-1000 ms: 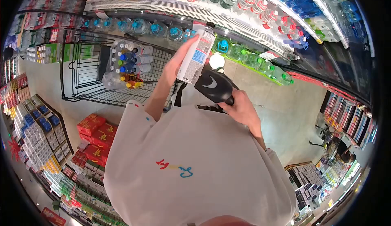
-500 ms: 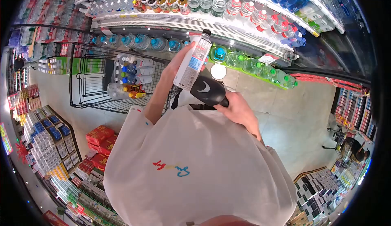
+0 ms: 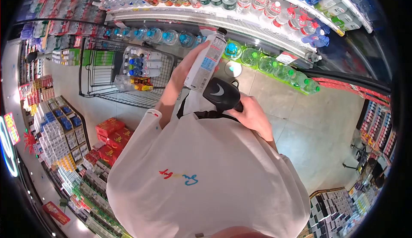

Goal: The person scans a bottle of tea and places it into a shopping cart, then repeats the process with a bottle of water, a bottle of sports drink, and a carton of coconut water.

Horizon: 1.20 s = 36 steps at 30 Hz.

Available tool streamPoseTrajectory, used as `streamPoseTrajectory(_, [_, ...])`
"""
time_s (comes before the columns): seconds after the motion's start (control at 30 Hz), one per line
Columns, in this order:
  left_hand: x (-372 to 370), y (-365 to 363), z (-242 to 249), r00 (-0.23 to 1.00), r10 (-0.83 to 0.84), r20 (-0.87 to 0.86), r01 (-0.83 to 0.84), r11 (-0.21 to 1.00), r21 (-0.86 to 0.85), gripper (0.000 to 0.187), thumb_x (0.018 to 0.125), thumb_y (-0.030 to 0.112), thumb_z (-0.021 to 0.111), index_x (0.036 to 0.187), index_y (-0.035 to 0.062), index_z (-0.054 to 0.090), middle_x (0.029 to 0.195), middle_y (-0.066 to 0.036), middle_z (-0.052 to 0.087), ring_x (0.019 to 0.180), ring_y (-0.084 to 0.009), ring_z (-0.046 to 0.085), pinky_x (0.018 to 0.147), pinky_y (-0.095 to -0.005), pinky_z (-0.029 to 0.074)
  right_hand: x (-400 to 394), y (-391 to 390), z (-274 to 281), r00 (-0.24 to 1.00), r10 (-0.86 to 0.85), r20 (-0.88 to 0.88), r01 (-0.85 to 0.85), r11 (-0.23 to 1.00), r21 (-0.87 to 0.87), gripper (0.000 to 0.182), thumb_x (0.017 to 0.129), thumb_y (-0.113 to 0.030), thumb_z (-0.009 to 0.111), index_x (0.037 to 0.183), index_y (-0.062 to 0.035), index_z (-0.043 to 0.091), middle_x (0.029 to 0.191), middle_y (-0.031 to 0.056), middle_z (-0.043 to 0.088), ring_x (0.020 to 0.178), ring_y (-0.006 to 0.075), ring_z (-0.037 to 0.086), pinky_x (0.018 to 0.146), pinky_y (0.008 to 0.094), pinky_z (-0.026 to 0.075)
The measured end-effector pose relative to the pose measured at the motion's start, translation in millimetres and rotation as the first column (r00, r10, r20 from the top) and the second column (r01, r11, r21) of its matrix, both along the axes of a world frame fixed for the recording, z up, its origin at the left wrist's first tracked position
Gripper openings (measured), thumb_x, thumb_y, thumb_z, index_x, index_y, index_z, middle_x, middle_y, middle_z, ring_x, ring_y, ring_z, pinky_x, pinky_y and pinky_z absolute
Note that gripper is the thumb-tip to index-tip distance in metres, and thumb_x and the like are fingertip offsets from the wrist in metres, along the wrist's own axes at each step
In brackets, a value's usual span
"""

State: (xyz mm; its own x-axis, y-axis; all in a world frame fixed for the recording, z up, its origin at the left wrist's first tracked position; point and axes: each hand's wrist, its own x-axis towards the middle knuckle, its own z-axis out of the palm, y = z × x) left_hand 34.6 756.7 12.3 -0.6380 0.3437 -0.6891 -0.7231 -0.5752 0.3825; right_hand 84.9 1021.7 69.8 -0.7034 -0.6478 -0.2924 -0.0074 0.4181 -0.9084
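Observation:
My left hand (image 3: 184,69) is wrapped round a bottle (image 3: 205,65) with a black cap and a white label carrying small print and a blue panel. The bottle leans, its cap up toward the shelf and its base near my body. In my right hand (image 3: 256,117) is a black handheld barcode scanner (image 3: 222,94), gripped by its handle. The scanner's head is right at the lower end of the bottle, overlapping its edge in this view.
A wire shopping cart (image 3: 95,81) holding several bottles stands at the left. Ahead runs a lit drinks shelf (image 3: 266,40), with large green-tinted bottles (image 3: 268,64) in a row along its foot. Red boxes (image 3: 112,137) are stacked on the floor at the left.
The view has shifted slightly, so shelf and cart appear a little further right. Both hands keep their hold, with the bottle and scanner nearly in the same place relative to each other.

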Motion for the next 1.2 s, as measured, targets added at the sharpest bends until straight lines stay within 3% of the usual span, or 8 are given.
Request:
streamPoseTrajectory(0.17, [13, 17, -8, 0.997, 0.053, -0.049, -0.052, 0.999, 0.015, 0.056, 0.098, 0.054, 0.048, 0.130, 0.0088, 0.056, 0.098, -0.014, 0.068, 0.075, -0.0257, 0.069, 0.065, -0.0356, 0.057, -12, 20, 5, 0.991, 0.076, 0.113, -0.077, 0.997, 0.012, 0.037, 0.077, -0.011, 0.074, 0.110, -0.0007, 0.062, 0.085, 0.0201, 0.066, 0.076, 0.0408, 0.062, 0.071, 0.0427, 0.049])
streamPoseTrajectory(0.43, [22, 12, -14, 0.988, 0.152, 0.012, -0.152, 0.984, 0.087, 0.059, 0.098, 0.054, 0.048, 0.134, 0.0067, 0.052, 0.100, -0.017, 0.065, 0.073, -0.0315, 0.068, 0.060, -0.0398, 0.057, -28, 25, 10, 0.984, 0.159, 0.078, -0.153, 0.985, -0.079, 0.039, 0.079, -0.012, 0.073, 0.115, -0.0012, 0.062, 0.091, 0.0209, 0.067, 0.081, 0.0400, 0.064, 0.072, 0.0419, 0.050])
streamPoseTrajectory(0.63, [30, 1, -12, 0.980, 0.201, -0.011, -0.197, 0.970, 0.145, 0.059, 0.099, 0.054, 0.047, 0.133, 0.0067, 0.053, 0.100, -0.016, 0.066, 0.074, -0.0297, 0.069, 0.063, -0.0379, 0.058, -30, 12, 9, 0.972, 0.226, 0.065, -0.226, 0.974, -0.004, 0.040, 0.078, -0.012, 0.073, 0.116, -0.0013, 0.061, 0.092, 0.0212, 0.067, 0.082, 0.0409, 0.063, 0.073, 0.0430, 0.050])
streamPoseTrajectory(0.7, [32, -5, -14, 0.979, 0.202, -0.042, -0.197, 0.976, 0.087, 0.057, 0.100, 0.053, 0.046, 0.132, 0.0065, 0.054, 0.100, -0.016, 0.067, 0.075, -0.0278, 0.069, 0.066, -0.0363, 0.058, -33, 4, 11, 0.962, 0.265, 0.065, -0.268, 0.963, 0.039, 0.040, 0.078, -0.011, 0.072, 0.115, -0.0013, 0.061, 0.092, 0.0212, 0.067, 0.083, 0.0414, 0.063, 0.074, 0.0432, 0.050])
streamPoseTrajectory(0.87, [39, -27, -22, 0.970, 0.244, 0.011, -0.242, 0.956, 0.163, 0.055, 0.100, 0.051, 0.047, 0.130, 0.0063, 0.055, 0.100, -0.016, 0.067, 0.076, -0.0264, 0.068, 0.068, -0.0353, 0.059, -32, -24, 7, 0.941, 0.333, 0.061, -0.338, 0.936, 0.095, 0.037, 0.078, -0.009, 0.071, 0.113, -0.0010, 0.062, 0.090, 0.0209, 0.067, 0.083, 0.0427, 0.062, 0.075, 0.0439, 0.050])
streamPoseTrajectory(0.97, [47, -47, -35, 0.956, 0.292, 0.010, -0.289, 0.940, 0.180, 0.055, 0.099, 0.051, 0.049, 0.129, 0.0056, 0.055, 0.100, -0.016, 0.067, 0.076, -0.0264, 0.068, 0.068, -0.0355, 0.059, -25, -53, 14, 0.959, 0.282, 0.016, -0.283, 0.959, 0.021, 0.034, 0.078, -0.009, 0.071, 0.110, -0.0007, 0.062, 0.088, 0.0207, 0.067, 0.082, 0.0425, 0.062, 0.073, 0.0442, 0.049])
streamPoseTrajectory(1.07, [51, -72, -51, 0.924, 0.381, -0.032, -0.373, 0.918, 0.135, 0.056, 0.099, 0.051, 0.052, 0.128, 0.0041, 0.055, 0.100, -0.016, 0.067, 0.077, -0.0274, 0.069, 0.068, -0.0368, 0.059, -24, -84, 18, 0.946, 0.324, 0.004, -0.322, 0.938, 0.127, 0.035, 0.076, -0.009, 0.073, 0.109, -0.0007, 0.064, 0.091, 0.0222, 0.069, 0.083, 0.0396, 0.066, 0.076, 0.0387, 0.052])
streamPoseTrajectory(1.2, [66, -118, -65, 0.918, 0.397, -0.014, -0.377, 0.881, 0.287, 0.056, 0.099, 0.050, 0.052, 0.129, 0.0030, 0.054, 0.101, -0.018, 0.068, 0.081, -0.0286, 0.071, 0.071, -0.0375, 0.060, -19, -128, 18, 0.949, 0.309, 0.062, -0.315, 0.930, 0.188, 0.032, 0.079, -0.011, 0.072, 0.108, -0.0008, 0.064, 0.086, 0.0216, 0.067, 0.077, 0.0391, 0.064, 0.074, 0.0388, 0.051])
